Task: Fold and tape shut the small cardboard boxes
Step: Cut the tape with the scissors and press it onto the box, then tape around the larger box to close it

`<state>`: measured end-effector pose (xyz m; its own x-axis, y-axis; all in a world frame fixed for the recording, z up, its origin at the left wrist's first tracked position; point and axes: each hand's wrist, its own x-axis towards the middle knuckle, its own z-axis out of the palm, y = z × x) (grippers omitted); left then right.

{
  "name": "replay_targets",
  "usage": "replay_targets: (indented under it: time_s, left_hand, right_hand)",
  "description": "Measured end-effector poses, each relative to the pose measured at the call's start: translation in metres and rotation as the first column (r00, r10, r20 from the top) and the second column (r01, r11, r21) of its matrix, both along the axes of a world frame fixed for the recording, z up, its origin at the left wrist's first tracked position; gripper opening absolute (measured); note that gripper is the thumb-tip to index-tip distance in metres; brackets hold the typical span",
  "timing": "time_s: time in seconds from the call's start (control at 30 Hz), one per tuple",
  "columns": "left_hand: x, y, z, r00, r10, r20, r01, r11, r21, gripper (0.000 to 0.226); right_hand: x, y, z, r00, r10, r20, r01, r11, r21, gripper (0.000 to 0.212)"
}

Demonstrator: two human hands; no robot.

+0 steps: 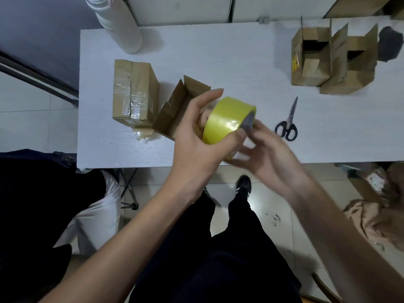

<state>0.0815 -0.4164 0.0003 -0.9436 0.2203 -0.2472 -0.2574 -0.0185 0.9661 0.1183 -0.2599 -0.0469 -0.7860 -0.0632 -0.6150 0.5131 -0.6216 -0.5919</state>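
Note:
My left hand (196, 136) grips a yellow tape roll (227, 119) above the table's front edge, thumb and fingers curled round it. My right hand (264, 145) is at the roll's right side, its fingertips at the rim near the dark core; it is blurred. Behind my left hand lies a small cardboard box (175, 106) with its flaps open, partly hidden. Left of it sits a closed box (133, 92) with clear tape across its top.
Black-handled scissors (287, 123) lie on the white table (218, 57) to the right. Two open cardboard boxes (312, 55) (352, 68) stand at the back right. A white roll (118, 22) stands at the back left. A crumpled tape scrap (143, 134) lies beside the taped box.

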Motion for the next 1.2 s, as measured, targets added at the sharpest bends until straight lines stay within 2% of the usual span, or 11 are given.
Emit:
replay_targets:
  time_s: [0.07, 0.1, 0.17, 0.3, 0.43, 0.57, 0.67, 0.8, 0.97, 1.1, 1.2]
  left_hand:
    - [0.008, -0.005, 0.005, 0.996, -0.07, -0.054, 0.069, 0.997, -0.021, 0.06]
    - [0.011, -0.009, 0.006, 0.989, -0.123, -0.083, 0.119, 0.991, -0.054, 0.057]
    - [0.012, -0.018, 0.008, 0.97, -0.216, -0.115, 0.204, 0.972, -0.114, 0.052]
    - [-0.006, -0.033, 0.011, 0.973, -0.215, -0.081, 0.206, 0.973, -0.101, 0.046]
    - [-0.028, -0.041, 0.026, 0.911, -0.412, 0.01, 0.408, 0.898, -0.167, 0.053]
    - [-0.037, -0.04, 0.034, 0.813, -0.573, 0.1, 0.58, 0.787, -0.211, 0.036]
    - [-0.037, -0.042, 0.035, 0.794, -0.607, 0.016, 0.585, 0.758, -0.289, 0.021]
    - [-0.029, -0.052, 0.029, 0.767, -0.64, -0.045, 0.588, 0.729, -0.351, 0.012]
    - [-0.012, -0.062, 0.014, 0.781, -0.589, -0.207, 0.437, 0.753, -0.492, 0.002]
    - [0.004, -0.068, 0.004, 0.742, -0.569, -0.354, 0.251, 0.725, -0.641, 0.009]
    - [0.013, -0.073, -0.006, 0.696, -0.588, -0.411, 0.174, 0.694, -0.698, 0.007]
  right_hand:
    - [0.007, -0.024, 0.009, 0.999, -0.051, -0.003, 0.05, 0.984, -0.17, 0.039]
    - [0.006, -0.03, 0.011, 0.994, -0.108, 0.006, 0.108, 0.984, -0.144, 0.035]
    - [0.002, -0.033, 0.014, 0.986, -0.163, -0.036, 0.165, 0.984, 0.073, 0.028]
    - [-0.002, -0.019, 0.015, 0.965, 0.114, -0.237, 0.022, 0.863, 0.505, 0.033]
    - [-0.002, -0.01, 0.023, 0.907, 0.339, -0.25, -0.13, 0.79, 0.6, 0.035]
    - [0.001, -0.008, 0.027, 0.86, 0.46, -0.22, -0.245, 0.751, 0.613, 0.039]
    - [0.004, -0.009, 0.02, 0.838, 0.51, -0.191, -0.312, 0.737, 0.6, 0.023]
    - [0.012, -0.02, 0.009, 0.869, 0.472, -0.149, -0.322, 0.768, 0.554, 0.02]
    - [0.026, -0.036, -0.01, 0.908, 0.413, -0.064, -0.344, 0.825, 0.449, 0.023]
    - [0.036, -0.052, -0.018, 0.931, 0.365, 0.005, -0.347, 0.881, 0.32, 0.009]
    - [0.039, -0.058, -0.024, 0.91, 0.413, 0.051, -0.412, 0.879, 0.239, 0.018]
